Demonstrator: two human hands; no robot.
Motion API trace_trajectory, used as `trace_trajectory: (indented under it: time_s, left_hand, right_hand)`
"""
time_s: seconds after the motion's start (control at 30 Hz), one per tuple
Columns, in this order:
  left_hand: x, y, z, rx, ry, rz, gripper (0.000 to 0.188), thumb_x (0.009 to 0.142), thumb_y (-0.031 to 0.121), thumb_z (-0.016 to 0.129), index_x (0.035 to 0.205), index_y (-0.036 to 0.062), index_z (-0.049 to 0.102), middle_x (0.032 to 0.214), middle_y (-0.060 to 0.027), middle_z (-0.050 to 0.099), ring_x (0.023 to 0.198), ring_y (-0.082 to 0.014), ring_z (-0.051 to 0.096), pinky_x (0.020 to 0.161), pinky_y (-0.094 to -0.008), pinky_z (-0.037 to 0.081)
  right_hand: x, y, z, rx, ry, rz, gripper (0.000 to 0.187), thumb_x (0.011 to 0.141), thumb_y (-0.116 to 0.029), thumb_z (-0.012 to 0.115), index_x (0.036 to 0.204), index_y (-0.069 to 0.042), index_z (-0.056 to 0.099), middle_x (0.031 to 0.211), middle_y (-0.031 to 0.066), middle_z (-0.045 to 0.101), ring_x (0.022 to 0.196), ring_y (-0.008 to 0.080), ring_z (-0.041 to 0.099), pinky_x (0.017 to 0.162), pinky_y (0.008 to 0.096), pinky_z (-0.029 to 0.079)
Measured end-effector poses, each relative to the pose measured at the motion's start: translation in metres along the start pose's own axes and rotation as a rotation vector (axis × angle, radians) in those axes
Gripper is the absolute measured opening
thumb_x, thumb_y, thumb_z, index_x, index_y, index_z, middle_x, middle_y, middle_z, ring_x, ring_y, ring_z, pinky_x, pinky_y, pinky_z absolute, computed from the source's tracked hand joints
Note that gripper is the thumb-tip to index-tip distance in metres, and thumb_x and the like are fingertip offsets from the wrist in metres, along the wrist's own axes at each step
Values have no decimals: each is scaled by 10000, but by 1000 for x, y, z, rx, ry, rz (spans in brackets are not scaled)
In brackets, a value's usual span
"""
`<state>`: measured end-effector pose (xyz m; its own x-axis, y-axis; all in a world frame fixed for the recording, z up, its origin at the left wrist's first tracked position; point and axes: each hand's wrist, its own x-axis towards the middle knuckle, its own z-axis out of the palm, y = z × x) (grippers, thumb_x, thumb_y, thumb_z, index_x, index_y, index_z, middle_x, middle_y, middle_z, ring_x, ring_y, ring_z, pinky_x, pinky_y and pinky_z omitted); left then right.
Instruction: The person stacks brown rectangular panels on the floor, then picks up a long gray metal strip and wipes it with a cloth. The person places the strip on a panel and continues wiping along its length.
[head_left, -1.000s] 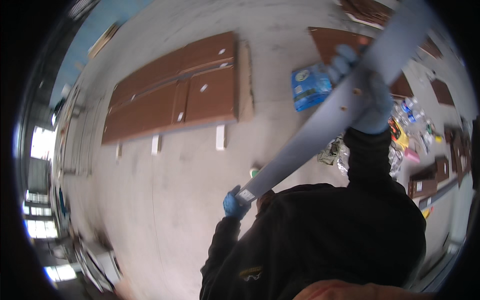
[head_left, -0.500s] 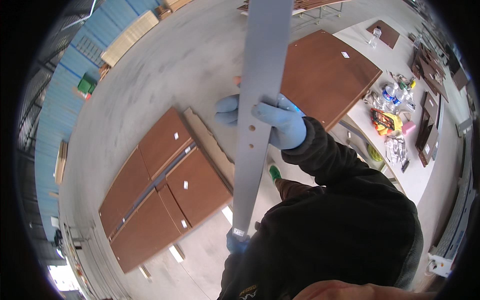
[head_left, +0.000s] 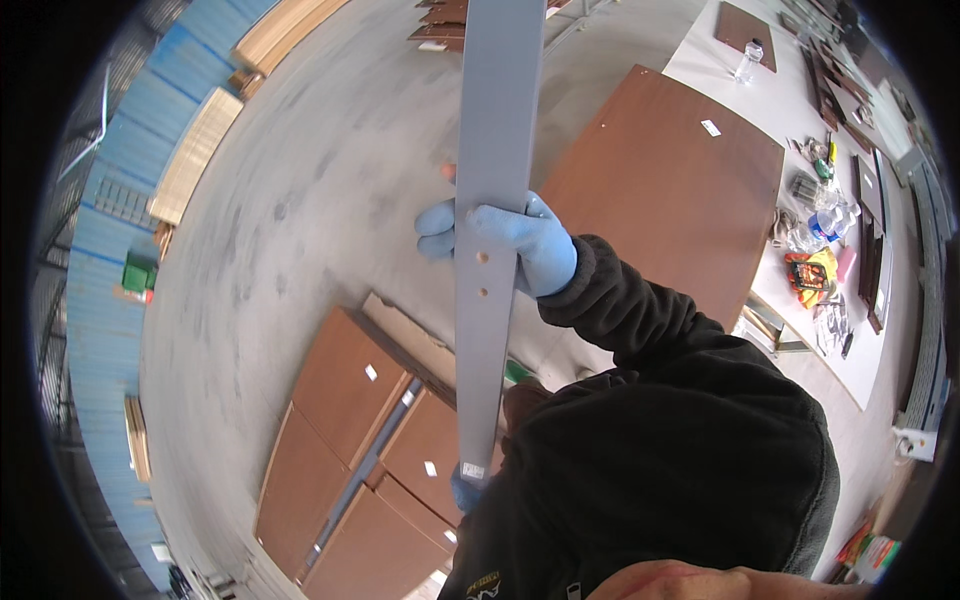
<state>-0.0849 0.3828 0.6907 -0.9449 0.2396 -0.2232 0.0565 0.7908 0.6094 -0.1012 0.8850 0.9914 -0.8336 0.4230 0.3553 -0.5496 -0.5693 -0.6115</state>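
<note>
A long, flat grey board (head_left: pixel 484 330) stands almost upright before me, its top end cut off by the upper edge of the view. Two small round holes and a white label near its bottom mark its face. Midway up, my right hand (head_left: pixel 540 245) in a blue glove is closed round the board, thumb on the front and fingertips showing past the left edge. My left hand (head_left: pixel 464 490), also gloved in blue, is at the bottom end; the board and my sleeve hide most of its fingers.
Brown panels (head_left: pixel 335 395) lie stacked at lower left beside a strip of cardboard (head_left: pixel 410 335). A large brown panel (head_left: pixel 670 180) rests beyond my right arm. Bottles, gloves and tools clutter the white table (head_left: pixel 850 375) at right. Timber (head_left: pixel 195 155) lies by the blue wall.
My view has turned, so the floor panels sit lower and further right. The board appears shifted slightly left and more upright, with both hands still on it.
</note>
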Motion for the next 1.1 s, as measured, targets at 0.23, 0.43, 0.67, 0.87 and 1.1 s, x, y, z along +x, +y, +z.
trace_trajectory:
  time_s: [0.23,0.43,0.67,0.87,1.1]
  left_hand:
    - [270,-1,-29,36,-51,118,518,730,193,856,1174,33,643,1013,-193,692,904,-338,712,789,-487,574]
    - [497,64,-71,54,-110,223,485,731,179,855,1141,24,648,1000,-196,684,902,-331,705,785,-485,568]
    - [721,171,-59,73,-204,369,447,733,163,855,1102,14,653,984,-199,675,900,-323,698,779,-484,561]
    - [922,298,-24,210,-208,453,415,734,150,855,1068,5,657,971,-202,667,898,-315,692,775,-482,555]
    - [1144,511,48,-24,-240,621,694,894,42,794,1498,-42,464,1487,-193,542,1291,-297,591,1116,-440,494]
  right_hand:
    - [157,91,-60,62,182,-77,512,1029,-156,608,1524,-133,480,1315,198,692,1143,304,704,1047,458,533]
    - [290,136,-90,11,295,-190,536,1014,-111,630,1531,-137,490,1336,218,673,1158,302,697,1077,458,521]
    - [409,134,-151,-157,301,-340,607,1017,-90,626,1591,-118,428,1391,247,645,1261,325,666,1100,460,509]
    - [511,104,-228,-303,37,-551,658,988,18,643,1600,-57,414,1538,250,536,1378,373,595,1149,476,483]
    - [603,39,-283,-604,85,-788,694,966,-1,696,1598,-26,412,1522,217,573,1367,315,602,1063,425,546]
